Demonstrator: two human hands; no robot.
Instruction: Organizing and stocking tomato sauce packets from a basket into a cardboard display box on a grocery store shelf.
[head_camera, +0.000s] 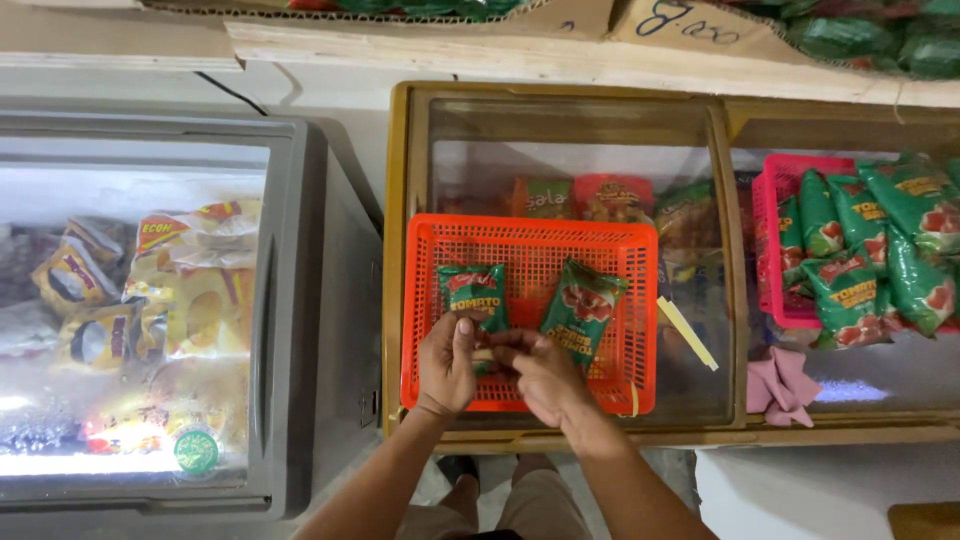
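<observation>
Two green packets (580, 308) in orange basket (530, 238)

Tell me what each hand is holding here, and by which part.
Left hand pinches the left green sachet at its bottom edge; right hand meets it there, its own grip unclear.

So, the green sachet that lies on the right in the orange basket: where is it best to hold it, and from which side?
Probably by its lower edge, coming from the near side. The right green sachet lies flat and tilted in the orange basket, its bottom end toward the right hand; the left hand already occupies the other sachet.
</observation>
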